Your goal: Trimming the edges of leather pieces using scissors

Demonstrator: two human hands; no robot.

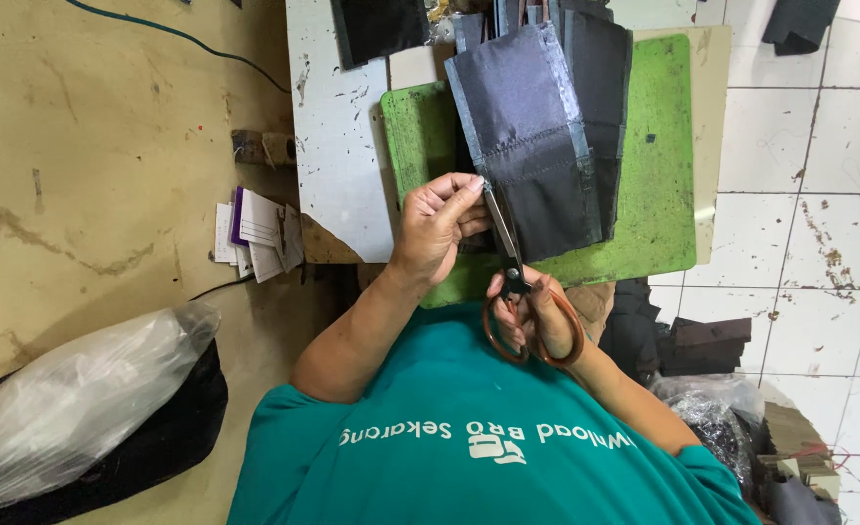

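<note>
Pinching the dark grey stitched fabric panel [527, 146] between my left fingers [454, 199], my right fingers [537, 321] grip brown-handled steel scissors [512, 282] over the green cutting mat [658, 146].

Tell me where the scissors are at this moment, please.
In the head view, the scissors are at centre, in the right hand. Their blades point up along the left edge of the dark fabric piece, beside the left hand, over the green mat.

White worn table [337, 146] w/ green cutting mat [658, 194], dark fabric pieces [537, 136] on it.
</note>
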